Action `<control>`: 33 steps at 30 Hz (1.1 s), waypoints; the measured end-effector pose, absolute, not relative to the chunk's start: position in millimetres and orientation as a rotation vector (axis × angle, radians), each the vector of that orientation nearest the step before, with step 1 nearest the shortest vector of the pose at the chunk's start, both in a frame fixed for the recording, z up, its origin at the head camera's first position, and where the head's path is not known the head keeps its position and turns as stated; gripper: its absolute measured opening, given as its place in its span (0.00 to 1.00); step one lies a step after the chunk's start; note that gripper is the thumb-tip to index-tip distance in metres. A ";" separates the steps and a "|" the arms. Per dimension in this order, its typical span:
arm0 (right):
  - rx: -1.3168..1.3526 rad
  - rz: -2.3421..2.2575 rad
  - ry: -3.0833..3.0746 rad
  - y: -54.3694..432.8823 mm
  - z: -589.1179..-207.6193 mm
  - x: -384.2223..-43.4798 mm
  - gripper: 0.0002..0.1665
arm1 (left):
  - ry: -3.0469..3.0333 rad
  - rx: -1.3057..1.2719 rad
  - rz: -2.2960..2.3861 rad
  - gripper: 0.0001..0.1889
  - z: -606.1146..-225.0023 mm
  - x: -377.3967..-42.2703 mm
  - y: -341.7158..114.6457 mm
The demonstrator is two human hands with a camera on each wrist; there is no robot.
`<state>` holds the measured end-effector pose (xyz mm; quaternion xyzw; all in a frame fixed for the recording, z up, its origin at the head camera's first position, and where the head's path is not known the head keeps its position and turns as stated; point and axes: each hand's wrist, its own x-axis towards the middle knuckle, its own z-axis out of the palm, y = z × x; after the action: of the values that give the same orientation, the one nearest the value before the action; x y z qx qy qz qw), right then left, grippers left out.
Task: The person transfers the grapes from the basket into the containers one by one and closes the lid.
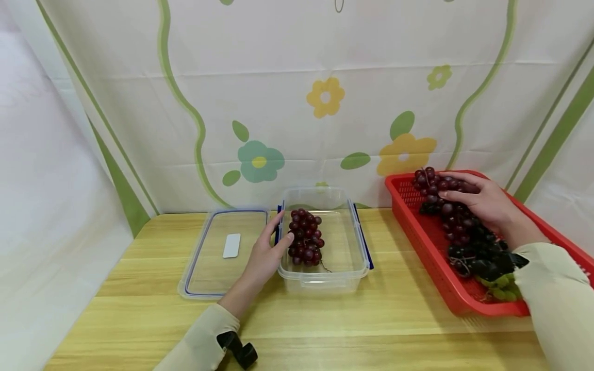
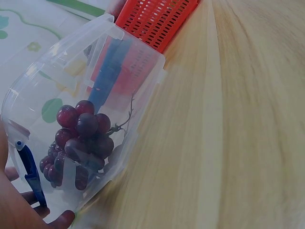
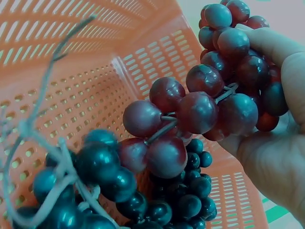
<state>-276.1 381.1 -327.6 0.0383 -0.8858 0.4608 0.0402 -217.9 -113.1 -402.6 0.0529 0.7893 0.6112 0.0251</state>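
My left hand [image 1: 263, 255] holds the left side of a clear plastic container [image 1: 323, 281], its thumb near the rim and its fingers by a blue side latch [image 2: 32, 179]. Inside the container, along its left side, lies a bunch of dark red grapes [image 1: 306, 237] with a bare stem end. Over the red basket [image 1: 441, 273], my right hand [image 1: 487, 203] grips another bunch of red grapes [image 3: 202, 109] between thumb and fingers. That bunch hangs above bunches of black grapes [image 3: 183, 200]; its lower end overlaps them in view.
Left of the container a clear lid [image 1: 209, 273] with a blue seal and a white label [image 1: 231, 246] lies flat on the wooden table [image 1: 325, 335]. Green grapes [image 1: 503, 288] sit in the basket's near end. A patterned cloth [image 1: 287, 103] hangs behind the table.
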 end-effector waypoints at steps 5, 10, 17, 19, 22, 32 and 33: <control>0.122 1.436 -2.704 379.0 -325.9 -276.0 0.37 | 2.444 0.172 1.892 0.34 -402.2 -217.7 -113.4; 0.083 1.438 -2.697 376.4 -322.4 -272.6 0.38 | 2.453 0.175 1.892 0.34 -402.9 -217.8 -113.5; 0.061 1.423 -2.707 373.0 -320.0 -272.4 0.38 | 2.463 0.169 1.895 0.34 -405.0 -218.6 -114.7; 0.060 1.418 -2.710 371.8 -319.2 -272.9 0.38 | 2.459 0.167 1.896 0.34 -405.1 -218.5 -114.9; 0.059 1.415 -2.720 369.7 -317.7 -273.2 0.39 | 2.450 0.166 1.902 0.34 -405.2 -218.2 -114.9; 0.125 1.414 -2.663 357.5 -306.9 -268.3 0.37 | 2.463 0.191 1.900 0.34 -406.2 -217.3 -115.3; 0.129 1.419 -2.656 355.0 -304.6 -268.1 0.37 | 2.464 0.191 1.901 0.34 -406.1 -217.4 -115.5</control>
<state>-268.1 355.0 -304.6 0.0428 -0.8794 0.4699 0.0638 -217.4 -115.5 -406.1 0.0612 0.7903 0.6095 0.0119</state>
